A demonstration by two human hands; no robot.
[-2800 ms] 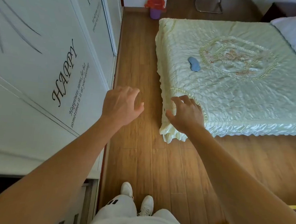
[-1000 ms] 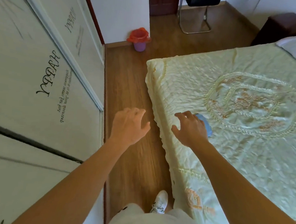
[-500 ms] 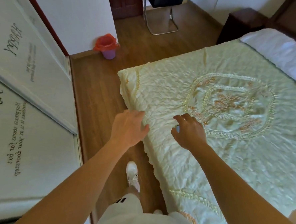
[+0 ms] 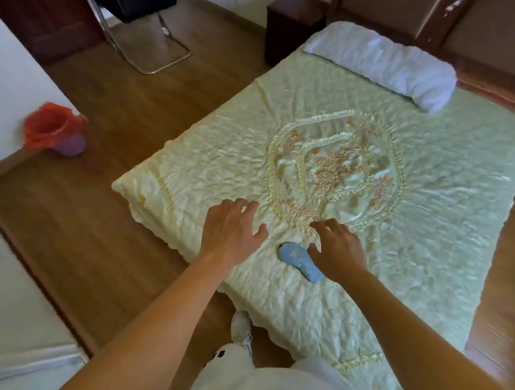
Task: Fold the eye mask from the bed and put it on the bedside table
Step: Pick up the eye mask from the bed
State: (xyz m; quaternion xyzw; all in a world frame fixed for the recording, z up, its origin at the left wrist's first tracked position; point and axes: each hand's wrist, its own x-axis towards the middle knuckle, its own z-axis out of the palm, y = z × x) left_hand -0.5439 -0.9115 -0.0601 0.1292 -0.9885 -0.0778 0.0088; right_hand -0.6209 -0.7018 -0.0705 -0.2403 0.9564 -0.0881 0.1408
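A small blue eye mask (image 4: pixel 300 261) lies flat on the pale yellow-green bedspread (image 4: pixel 413 240), near the bed's side edge in front of me. My right hand (image 4: pixel 337 248) hovers just right of the mask, fingers spread and holding nothing; its wrist hides the mask's right end. My left hand (image 4: pixel 233 232) hangs open over the bedspread, a hand's width left of the mask. A dark wooden bedside table (image 4: pixel 293 25) stands at the far side of the bed, beside the white pillow (image 4: pixel 388 64).
A dark chair with a metal frame (image 4: pixel 146 25) stands on the wooden floor at the back. A purple bin with a red bag (image 4: pixel 55 134) sits by the white wall at left. White wardrobe doors run along my left. My shoe (image 4: pixel 241 326) is against the bed edge.
I have walked from the foot of the bed to its side and turned toward it. Both hands now hang over the bedspread, and the mask shows beside my right hand.
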